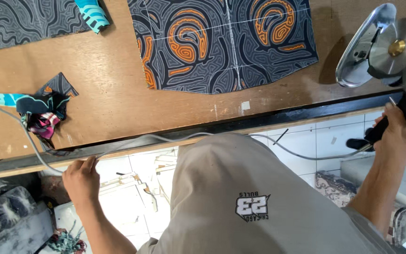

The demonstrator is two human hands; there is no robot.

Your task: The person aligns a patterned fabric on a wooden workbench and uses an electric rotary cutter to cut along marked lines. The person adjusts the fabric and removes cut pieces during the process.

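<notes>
Left hand point(81, 178): below the near edge of the brown wooden tabletop point(113, 89), fingers curled, pinching the thin grey power cord point(165, 138) against that edge.
Right hand point(400, 131): off the tabletop's right near corner, clenched around the black handle point(391, 120) of the round-blade electric fabric cutter point(391, 47).
Cutter: shiny metal base plate resting at the tabletop's right edge, blade disc upright.
Cord: trailing along the near edge from left side to handle.
Cloth: dark grey patterned fabric panel with orange swirls point(226, 42), flat at far middle.
Scraps: small crumpled pile of dark, teal and pink fabric offcuts point(41, 113), near left edge.
</notes>
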